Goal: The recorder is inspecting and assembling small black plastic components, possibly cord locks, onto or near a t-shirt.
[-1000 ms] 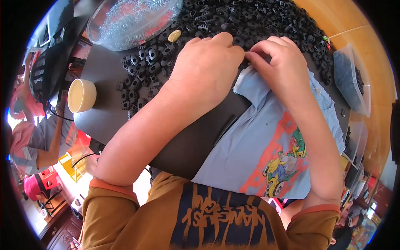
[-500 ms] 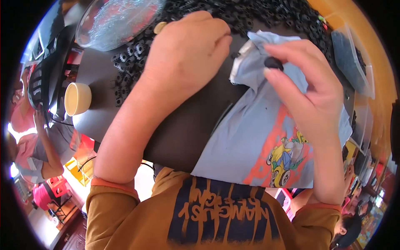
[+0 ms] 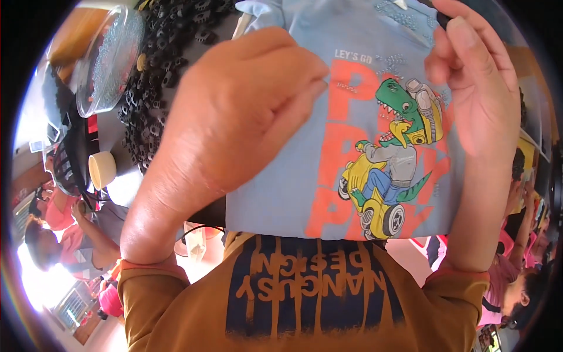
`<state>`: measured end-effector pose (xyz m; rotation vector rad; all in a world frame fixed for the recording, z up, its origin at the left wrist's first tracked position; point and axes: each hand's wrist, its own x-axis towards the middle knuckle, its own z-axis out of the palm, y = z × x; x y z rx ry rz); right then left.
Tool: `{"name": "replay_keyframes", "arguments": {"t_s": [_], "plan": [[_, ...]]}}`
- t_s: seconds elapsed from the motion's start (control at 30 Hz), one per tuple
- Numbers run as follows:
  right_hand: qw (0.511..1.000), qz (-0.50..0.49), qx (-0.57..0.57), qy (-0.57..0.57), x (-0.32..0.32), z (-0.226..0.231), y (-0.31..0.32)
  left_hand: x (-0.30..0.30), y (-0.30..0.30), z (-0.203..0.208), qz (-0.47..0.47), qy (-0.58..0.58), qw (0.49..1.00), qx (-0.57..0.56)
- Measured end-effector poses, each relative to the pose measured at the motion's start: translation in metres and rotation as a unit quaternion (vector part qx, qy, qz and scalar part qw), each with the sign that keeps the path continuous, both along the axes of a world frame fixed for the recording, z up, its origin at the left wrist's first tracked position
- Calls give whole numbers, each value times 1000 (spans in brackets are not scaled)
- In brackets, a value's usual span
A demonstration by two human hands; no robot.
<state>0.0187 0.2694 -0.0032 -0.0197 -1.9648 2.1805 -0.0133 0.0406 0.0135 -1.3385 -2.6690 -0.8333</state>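
Blue shirt (image 3: 281, 202) lies spread between my left grip (image 3: 240, 100) and right grip (image 3: 478, 82). Left: fingertips pressed together over its left side; cannot tell if pinching anything. Right: fingers half-curled by its upper right edge, hold unclear. Shirt print: small white lettering (image 3: 353, 57), large orange letters (image 3: 339, 97), green dinosaur (image 3: 390, 94).

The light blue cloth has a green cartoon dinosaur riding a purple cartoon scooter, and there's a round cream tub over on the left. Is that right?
Not quite: the cartoon scooter is yellow, not purple, as the head view shows. The green cartoon dinosaur does ride it on the light blue cloth, and the round cream tub is on the left.
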Motion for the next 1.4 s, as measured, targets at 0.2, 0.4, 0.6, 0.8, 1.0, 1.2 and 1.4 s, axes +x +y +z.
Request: {"name": "replay_keyframes", "arguments": {"t_s": [0.2,0.4,0.6,0.8,1.0,1.2,1.4], "plan": [[991,68,-41,-106,11,10,-7,1,24,-21,-12,4,998,-64],[984,144,102,3,16,2,-16,0,18,-23,-14,48,998,-37],[982,149,114,9,20,2,-20,2,10,-14,52,-166,974,147],[959,162,228,48,18,0,-19,6,8,-4,11,-320,913,253],[956,182,230,28,19,0,-26,-3,4,-12,-36,-100,976,191],[957,131,252,53,22,-7,-25,6,10,-24,-36,-18,971,237],[968,162,192,-16,29,-2,-22,8,6,-28,-78,26,964,251]]}}
